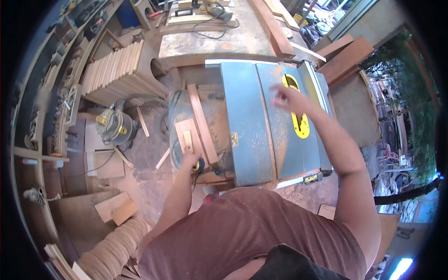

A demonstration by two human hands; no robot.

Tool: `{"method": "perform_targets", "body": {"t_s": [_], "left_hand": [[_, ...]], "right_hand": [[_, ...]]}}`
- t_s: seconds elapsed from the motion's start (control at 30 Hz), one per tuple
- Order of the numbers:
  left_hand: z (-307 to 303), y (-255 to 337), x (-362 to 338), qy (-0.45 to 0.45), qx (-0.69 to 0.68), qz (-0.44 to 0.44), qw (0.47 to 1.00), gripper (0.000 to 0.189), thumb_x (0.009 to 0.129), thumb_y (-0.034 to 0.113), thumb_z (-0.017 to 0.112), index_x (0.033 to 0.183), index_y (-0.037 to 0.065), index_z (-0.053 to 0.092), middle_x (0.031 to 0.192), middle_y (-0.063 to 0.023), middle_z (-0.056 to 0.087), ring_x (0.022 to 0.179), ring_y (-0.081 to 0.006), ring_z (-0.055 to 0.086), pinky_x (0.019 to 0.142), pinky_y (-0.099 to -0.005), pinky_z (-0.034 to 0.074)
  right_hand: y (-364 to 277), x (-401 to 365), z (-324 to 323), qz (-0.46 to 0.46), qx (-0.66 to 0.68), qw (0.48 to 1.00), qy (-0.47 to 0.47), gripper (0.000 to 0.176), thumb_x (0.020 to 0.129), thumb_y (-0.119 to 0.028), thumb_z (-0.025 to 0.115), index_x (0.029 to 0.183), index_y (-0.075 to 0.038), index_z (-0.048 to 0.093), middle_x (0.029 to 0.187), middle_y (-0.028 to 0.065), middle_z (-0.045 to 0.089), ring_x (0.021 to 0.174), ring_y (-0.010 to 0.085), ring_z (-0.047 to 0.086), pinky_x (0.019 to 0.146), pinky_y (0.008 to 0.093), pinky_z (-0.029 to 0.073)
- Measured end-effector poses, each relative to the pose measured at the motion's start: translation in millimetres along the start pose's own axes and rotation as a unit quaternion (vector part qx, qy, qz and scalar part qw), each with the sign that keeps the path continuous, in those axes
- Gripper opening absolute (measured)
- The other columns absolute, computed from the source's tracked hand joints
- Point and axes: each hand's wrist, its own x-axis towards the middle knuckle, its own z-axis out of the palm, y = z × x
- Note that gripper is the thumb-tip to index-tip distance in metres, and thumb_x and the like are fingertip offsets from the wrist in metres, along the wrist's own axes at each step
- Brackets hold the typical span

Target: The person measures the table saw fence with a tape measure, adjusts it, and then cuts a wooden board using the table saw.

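Note:
My right hand (288,99) hovers over the blue table saw top (249,126), beside the yellow throat plate (302,126). Its fingers are partly curled, apart and a little blurred, with nothing visible in them. Down at the left, my left hand (190,157) has its fingers closed at the near end of a short pale wood strip (187,138). That strip overlaps a wider wooden board (181,128). Against the left wrist is a black and yellow object (199,165), mostly hidden. A long reddish board (203,123) lies between the left hand and the saw.
Behind the saw stands a workbench (186,45) with a corded power tool (219,13) and long timbers. At left are a shop vacuum (116,125), stacked wood slats (114,67) and cluttered shelving (56,84). Boards (347,58) lean at the far right.

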Motion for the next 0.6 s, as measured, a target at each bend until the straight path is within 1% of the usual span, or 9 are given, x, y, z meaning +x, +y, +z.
{"method": "perform_targets", "body": {"t_s": [0.03,0.1,0.2,0.3,0.33,0.4,0.47,0.57,0.6], "left_hand": [[4,8,4,0.002,0.044,0.009,0.999,0.075,0.075,0.023,0.069,0.137,-0.001,0.035,0.114,-0.0283,0.059,0.109,-0.0402,0.058,0.094,-0.0462,0.046],[13,22,8,0.014,0.087,0.020,0.996,0.074,0.075,0.022,0.069,0.137,0.000,0.035,0.115,-0.0285,0.058,0.109,-0.0412,0.057,0.094,-0.0474,0.046],[35,16,16,0.068,0.144,0.047,0.986,0.067,0.076,0.020,0.066,0.136,0.005,0.039,0.115,-0.0263,0.055,0.110,-0.0418,0.053,0.093,-0.0497,0.046],[48,3,19,0.064,0.186,0.066,0.978,0.063,0.077,0.019,0.067,0.133,0.006,0.043,0.118,-0.0238,0.052,0.112,-0.0408,0.050,0.094,-0.0502,0.044],[50,0,19,0.071,0.185,0.057,0.979,0.063,0.077,0.019,0.067,0.133,0.006,0.043,0.118,-0.0238,0.052,0.112,-0.0408,0.050,0.094,-0.0502,0.044],[45,-4,9,0.128,0.175,0.161,0.963,0.061,0.076,0.018,0.068,0.132,0.007,0.045,0.120,-0.0213,0.051,0.114,-0.0405,0.047,0.097,-0.0493,0.042],[27,-11,-11,0.132,0.150,0.134,0.971,0.061,0.076,0.018,0.068,0.132,0.008,0.045,0.124,-0.0227,0.049,0.117,-0.0415,0.045,0.099,-0.0488,0.040],[10,-25,-40,0.143,0.132,0.100,0.976,0.063,0.076,0.017,0.068,0.133,0.008,0.044,0.131,-0.0265,0.044,0.123,-0.0431,0.041,0.103,-0.0482,0.036],[5,-34,-51,0.152,0.148,0.071,0.975,0.063,0.077,0.017,0.068,0.134,0.008,0.043,0.135,-0.0288,0.041,0.127,-0.0437,0.038,0.105,-0.0480,0.035]], "right_hand": [[23,38,-14,0.034,-0.068,0.996,0.043,0.054,0.085,-0.038,0.068,0.127,-0.009,0.053,0.098,0.0156,0.066,0.092,0.0284,0.065,0.082,0.0387,0.050],[101,123,-33,0.069,-0.142,0.981,0.111,0.061,0.080,-0.046,0.069,0.126,-0.008,0.054,0.115,0.0220,0.063,0.108,0.0368,0.060,0.093,0.0424,0.046],[176,208,-58,0.189,-0.198,0.955,0.116,0.062,0.079,-0.042,0.070,0.122,0.001,0.056,0.125,0.0252,0.057,0.116,0.0364,0.055,0.097,0.0410,0.045],[268,270,-49,0.197,-0.189,0.945,0.181,0.067,0.075,-0.044,0.073,0.120,0.003,0.057,0.125,0.0251,0.057,0.118,0.0360,0.054,0.097,0.0407,0.045],[255,268,-58,0.246,-0.153,0.938,0.192,0.072,0.072,-0.045,0.075,0.122,0.003,0.056,0.125,0.0244,0.057,0.118,0.0354,0.054,0.098,0.0402,0.045],[253,281,-67,0.314,-0.088,0.930,0.168,0.081,0.066,-0.046,0.079,0.128,-0.002,0.053,0.128,0.0206,0.057,0.120,0.0331,0.053,0.101,0.0395,0.043],[295,318,-55,0.320,-0.056,0.939,0.117,0.086,0.063,-0.046,0.081,0.133,-0.006,0.050,0.130,0.0175,0.056,0.123,0.0315,0.052,0.103,0.0394,0.042],[318,318,-55,0.285,-0.056,0.937,0.196,0.091,0.064,-0.042,0.080,0.137,-0.004,0.043,0.130,0.0216,0.055,0.123,0.0339,0.052,0.104,0.0396,0.041],[322,318,-54,0.275,-0.062,0.944,0.174,0.093,0.063,-0.040,0.080,0.138,-0.001,0.040,0.129,0.0239,0.055,0.120,0.0344,0.054,0.101,0.0394,0.044]]}}
